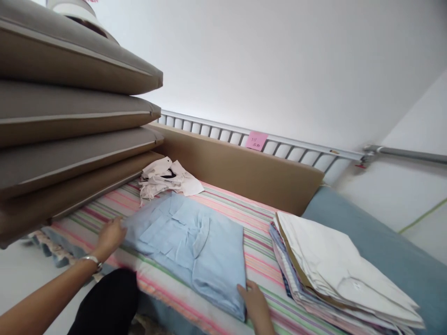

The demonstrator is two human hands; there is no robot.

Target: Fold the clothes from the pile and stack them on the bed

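Note:
A light blue shirt (195, 246) lies partly folded on a striped cloth (258, 246), with its collar and creased front facing up. At its left end, my left hand (111, 236) grips the fabric; that end is smeared by motion, and the fingertips are partly hidden. My right hand (254, 300) holds the shirt's near right edge, with fingers closed around the fabric. To the right of that hand lies a stack of folded garments (331, 265), white ones on top and coloured ones beneath.
Several thick grey-brown cushions (80, 102) are piled high at the left. A crumpled white garment (169, 179) lies behind the shirt. A brown board (240, 163) leans along a radiator (216, 132) bearing a pink note (256, 140). A grey pipe (412, 153) crosses the right wall.

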